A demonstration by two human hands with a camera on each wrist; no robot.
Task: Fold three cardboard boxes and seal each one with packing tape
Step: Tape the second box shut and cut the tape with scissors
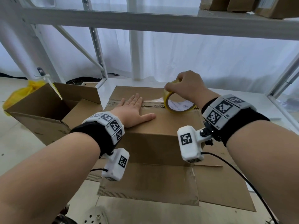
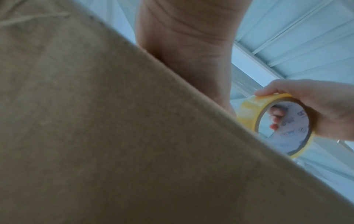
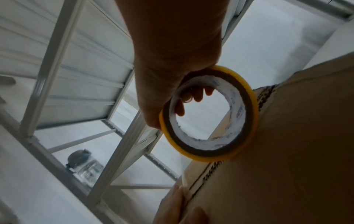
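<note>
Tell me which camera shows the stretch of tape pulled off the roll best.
The head view: the tape strip runs along the box seam from left hand to roll. Right wrist shows it faintly; left wrist hides it.

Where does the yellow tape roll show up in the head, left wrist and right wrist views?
Head: tape roll right of centre, standing on the closed box, gripped by the right hand.
Left wrist: tape roll at the right edge, past the box's edge.
Right wrist: tape roll centre-right, fingers through its core.
Shared landmark: the box's centre seam, beside the roll.
</note>
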